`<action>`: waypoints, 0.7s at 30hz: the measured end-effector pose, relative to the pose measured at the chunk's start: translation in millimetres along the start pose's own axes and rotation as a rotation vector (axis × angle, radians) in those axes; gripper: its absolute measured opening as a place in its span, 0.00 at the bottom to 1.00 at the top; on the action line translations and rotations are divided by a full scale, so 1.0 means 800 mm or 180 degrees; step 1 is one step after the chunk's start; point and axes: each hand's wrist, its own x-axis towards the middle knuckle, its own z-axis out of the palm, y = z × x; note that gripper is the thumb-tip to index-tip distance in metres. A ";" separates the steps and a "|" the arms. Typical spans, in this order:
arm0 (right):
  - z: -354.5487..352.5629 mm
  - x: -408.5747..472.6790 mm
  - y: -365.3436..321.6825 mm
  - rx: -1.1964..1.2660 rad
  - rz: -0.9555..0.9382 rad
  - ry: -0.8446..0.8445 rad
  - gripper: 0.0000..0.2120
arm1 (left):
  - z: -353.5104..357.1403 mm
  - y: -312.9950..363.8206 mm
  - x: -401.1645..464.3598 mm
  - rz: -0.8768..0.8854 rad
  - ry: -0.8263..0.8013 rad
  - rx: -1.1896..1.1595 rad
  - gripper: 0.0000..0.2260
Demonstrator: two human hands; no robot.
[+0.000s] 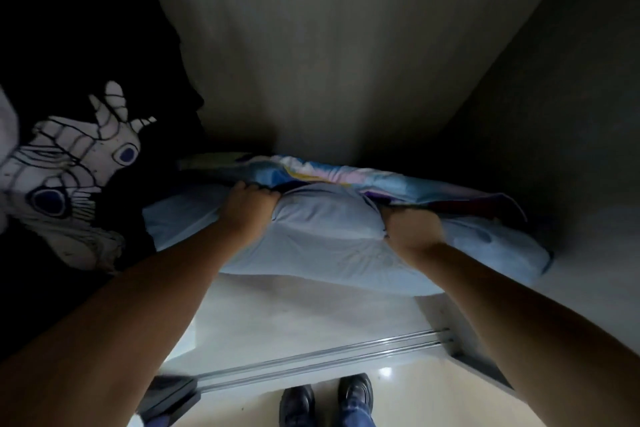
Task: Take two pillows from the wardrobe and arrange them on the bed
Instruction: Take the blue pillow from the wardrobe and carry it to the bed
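1. The pale pillow (332, 243) lies on the wardrobe floor (263, 315), under a multicoloured pillow (346, 173) and beside a dark printed garment (69, 163).
2. It looks light, soft and bulky, likely to sag and slip; bunching the fabric near the top edge gives the surest hold.
3. Left hand (247, 208): grip curled closed, pinching a fold of the pale pillow.
4. Right hand (412, 229): grip likewise clenched into the pillow's fabric, fingers buried in it.
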 end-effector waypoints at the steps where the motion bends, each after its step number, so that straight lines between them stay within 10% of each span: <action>1: -0.019 -0.004 0.007 -0.0030 0.0047 0.0061 0.14 | -0.021 -0.002 0.001 0.0029 0.0092 0.0009 0.14; 21: -0.205 -0.416 -0.031 0.0938 0.1913 -0.0096 0.15 | -0.284 0.102 -0.158 0.1857 0.0618 0.0218 0.13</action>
